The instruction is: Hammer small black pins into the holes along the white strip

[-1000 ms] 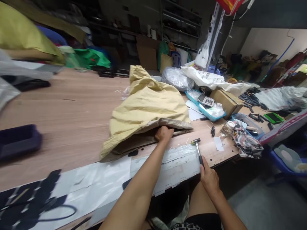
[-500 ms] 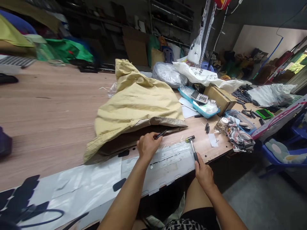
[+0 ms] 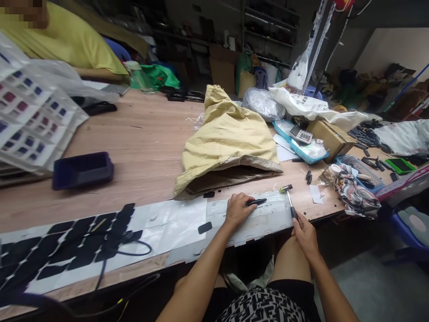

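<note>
Between the fingers of my left hand (image 3: 237,209) is a slim black piece (image 3: 257,202), pointed at its far end; its exact kind is unclear. The hand is over a whitish board (image 3: 268,217) along the table's front edge. My right hand (image 3: 304,233) grips a small hammer (image 3: 291,203) by its dark handle, the yellow-and-black head at the board's right end. Beyond my left hand lies a yellow cloth sack (image 3: 231,138), its dark mouth facing me. Black rounded pads (image 3: 205,227) lie near the board's left part.
Black pieces (image 3: 90,237) and a cable cover a white sheet at left. A dark purple tray (image 3: 83,172) stands behind them. A person in yellow (image 3: 73,40) sits across the table. To the right are a calculator (image 3: 300,134), a cardboard box (image 3: 330,138) and a blue basket (image 3: 363,172).
My left hand has come out of the sack's mouth with a slim black piece and moved over the board. My right hand still holds the hammer. The view has shifted.
</note>
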`<state>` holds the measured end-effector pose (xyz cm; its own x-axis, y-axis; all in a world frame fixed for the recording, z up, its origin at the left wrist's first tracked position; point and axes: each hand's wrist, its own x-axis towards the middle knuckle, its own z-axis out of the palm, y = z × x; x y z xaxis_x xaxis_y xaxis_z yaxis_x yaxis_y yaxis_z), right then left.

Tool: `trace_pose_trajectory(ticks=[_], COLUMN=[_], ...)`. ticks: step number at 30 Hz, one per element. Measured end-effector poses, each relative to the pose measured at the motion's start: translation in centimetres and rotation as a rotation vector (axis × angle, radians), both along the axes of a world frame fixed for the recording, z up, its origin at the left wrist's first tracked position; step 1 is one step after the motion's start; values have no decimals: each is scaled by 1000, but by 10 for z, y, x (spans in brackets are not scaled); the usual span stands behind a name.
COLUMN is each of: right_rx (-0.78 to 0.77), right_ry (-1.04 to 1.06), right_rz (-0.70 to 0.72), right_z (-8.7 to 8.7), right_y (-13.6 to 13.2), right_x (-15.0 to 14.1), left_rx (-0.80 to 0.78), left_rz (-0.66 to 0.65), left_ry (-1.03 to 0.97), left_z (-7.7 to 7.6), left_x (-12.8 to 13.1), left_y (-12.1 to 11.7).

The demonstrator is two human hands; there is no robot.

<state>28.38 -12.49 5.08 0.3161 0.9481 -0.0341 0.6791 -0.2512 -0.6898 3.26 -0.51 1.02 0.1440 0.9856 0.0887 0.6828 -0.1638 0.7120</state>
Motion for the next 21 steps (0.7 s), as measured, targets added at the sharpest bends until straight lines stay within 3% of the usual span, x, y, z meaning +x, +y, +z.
trace_pose_trajectory(ticks=[3,6,12,21], right_rx=[104,166,282,275], right_ry=[-57,-60,-106,-115], right_rz=[32,152,278,305], right_z=[7,11,11,11], right_y=[-8,-14,-18,-18], right_x=[-9,-22,-40,-46], left_rx=[-13,-31,-35,-49], left_rz=[11,17,32,43], left_ry=[-4,-6,-50,-55], left_z=[3,5,3,4], left_x=[1,1,2,3], left_y=[-1,-2,0,1])
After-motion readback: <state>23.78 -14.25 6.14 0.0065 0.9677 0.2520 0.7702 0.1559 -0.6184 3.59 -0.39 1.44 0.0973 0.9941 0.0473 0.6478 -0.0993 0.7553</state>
